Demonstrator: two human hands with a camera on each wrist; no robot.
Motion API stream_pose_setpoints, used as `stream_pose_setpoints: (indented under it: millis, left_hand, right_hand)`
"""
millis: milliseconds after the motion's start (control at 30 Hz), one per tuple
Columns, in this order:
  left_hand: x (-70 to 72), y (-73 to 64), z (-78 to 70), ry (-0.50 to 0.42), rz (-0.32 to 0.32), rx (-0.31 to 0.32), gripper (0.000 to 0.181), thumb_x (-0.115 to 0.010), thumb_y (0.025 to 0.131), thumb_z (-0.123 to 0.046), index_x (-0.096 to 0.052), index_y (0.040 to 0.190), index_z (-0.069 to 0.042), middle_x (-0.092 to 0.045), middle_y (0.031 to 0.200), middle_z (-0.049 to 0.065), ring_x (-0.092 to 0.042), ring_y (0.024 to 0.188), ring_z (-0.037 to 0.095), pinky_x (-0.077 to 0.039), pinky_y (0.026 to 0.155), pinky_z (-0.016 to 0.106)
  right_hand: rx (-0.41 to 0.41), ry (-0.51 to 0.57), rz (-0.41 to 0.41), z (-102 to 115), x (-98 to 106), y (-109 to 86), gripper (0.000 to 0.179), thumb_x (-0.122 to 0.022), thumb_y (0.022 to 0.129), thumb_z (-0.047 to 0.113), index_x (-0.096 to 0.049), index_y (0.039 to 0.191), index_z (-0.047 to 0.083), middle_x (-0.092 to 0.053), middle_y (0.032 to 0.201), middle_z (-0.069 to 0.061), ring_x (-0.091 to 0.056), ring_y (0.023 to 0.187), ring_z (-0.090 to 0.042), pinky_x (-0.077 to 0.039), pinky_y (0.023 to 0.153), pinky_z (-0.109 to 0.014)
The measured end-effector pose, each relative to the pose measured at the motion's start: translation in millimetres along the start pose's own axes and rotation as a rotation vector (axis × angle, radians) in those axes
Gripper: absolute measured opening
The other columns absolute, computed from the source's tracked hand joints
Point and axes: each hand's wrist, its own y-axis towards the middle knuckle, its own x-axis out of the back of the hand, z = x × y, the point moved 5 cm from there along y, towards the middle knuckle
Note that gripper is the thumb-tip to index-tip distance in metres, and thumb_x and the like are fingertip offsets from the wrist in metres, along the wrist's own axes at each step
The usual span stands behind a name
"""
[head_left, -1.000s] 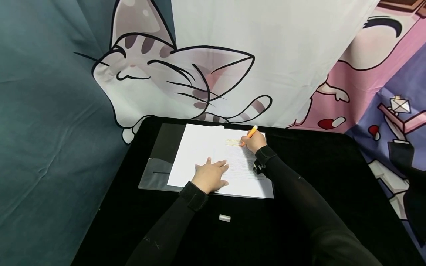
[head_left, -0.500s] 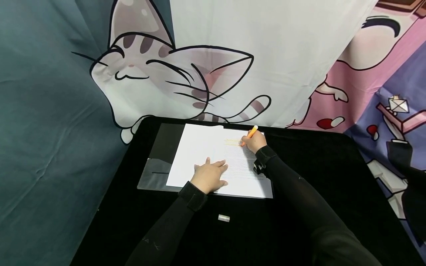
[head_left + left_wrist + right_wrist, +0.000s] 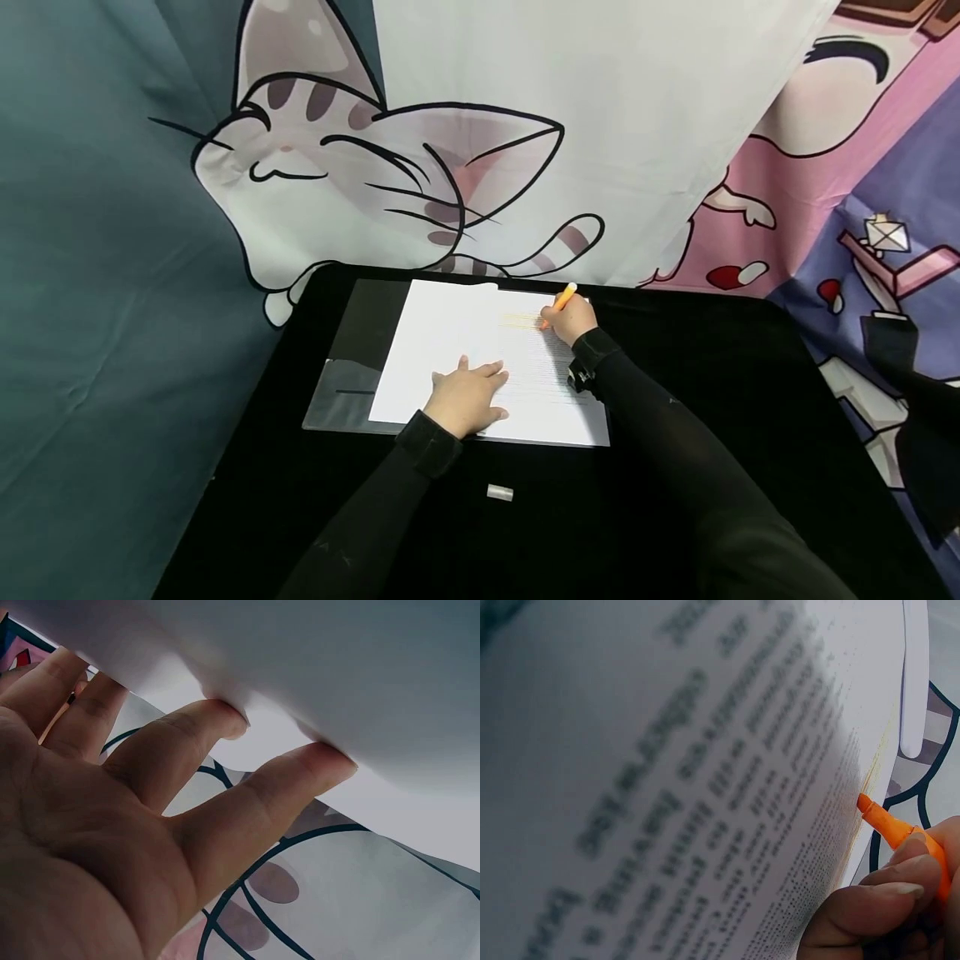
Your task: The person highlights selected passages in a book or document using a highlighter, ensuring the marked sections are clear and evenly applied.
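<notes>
Printed white sheets lie in an opened folder with a dark, see-through cover on its left. My right hand grips an orange highlighter near the sheet's upper right. In the right wrist view the highlighter's tip meets the page among lines of text, where yellow-orange strokes run. My left hand rests with fingers spread on the lower middle of the paper. The left wrist view shows its fingertips pressing the white page.
A small whitish cap-like piece lies on the black tablecloth in front of the folder. Behind the table hangs a cloth backdrop printed with a cartoon cat.
The whole head view has shifted slightly, so everything sits a little further left. Both hands keep their places on the paper; any highlighter motion is too small to make out.
</notes>
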Motion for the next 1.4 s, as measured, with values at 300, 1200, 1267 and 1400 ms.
stream_pose_setpoints:
  millis: [300, 1200, 1267, 1400]
  left_hand:
    - [1.1, -0.2, -4.0, 0.006, 0.002, 0.012, 0.07, -0.084, 0.1, -0.053, -0.065, 0.163, -0.027, -0.055, 0.176, -0.008, -0.051, 0.159, 0.057, -0.05, 0.109, 0.09]
    - [2.7, 1.4, -4.7, 0.014, 0.0, 0.02, 0.071, -0.083, 0.101, -0.053, -0.063, 0.164, -0.028, -0.053, 0.177, -0.009, -0.049, 0.161, 0.055, -0.049, 0.112, 0.089]
    - [2.3, 1.3, -4.6, 0.013, 0.002, 0.022, 0.071, -0.083, 0.101, -0.053, -0.063, 0.164, -0.028, -0.053, 0.178, -0.009, -0.049, 0.161, 0.055, -0.049, 0.112, 0.089]
    - [1.5, 1.5, -4.7, 0.011, 0.0, 0.024, 0.071, -0.084, 0.101, -0.053, -0.064, 0.164, -0.028, -0.053, 0.178, -0.009, -0.05, 0.161, 0.055, -0.049, 0.112, 0.089]
  right_hand:
    - [0.026, -0.014, 0.019, -23.5, -6.3, 20.6, 0.036, -0.071, 0.1, 0.032, -0.056, 0.069, 0.02, -0.06, 0.062, -0.002, -0.057, 0.058, -0.025, -0.045, 0.055, -0.035]
    - [0.006, -0.021, -0.008, -14.6, 9.7, 5.8, 0.035, -0.072, 0.1, 0.029, -0.057, 0.071, 0.017, -0.064, 0.064, -0.004, -0.055, 0.06, -0.026, -0.043, 0.055, -0.035]
    - [0.008, -0.026, -0.01, -17.9, 9.3, 7.8, 0.035, -0.072, 0.1, 0.029, -0.056, 0.071, 0.018, -0.062, 0.064, -0.004, -0.054, 0.06, -0.026, -0.043, 0.055, -0.035]
    - [0.008, -0.022, -0.004, -27.4, 6.7, 15.8, 0.034, -0.072, 0.1, 0.031, -0.058, 0.072, 0.018, -0.063, 0.064, -0.003, -0.057, 0.06, -0.027, -0.044, 0.054, -0.035]
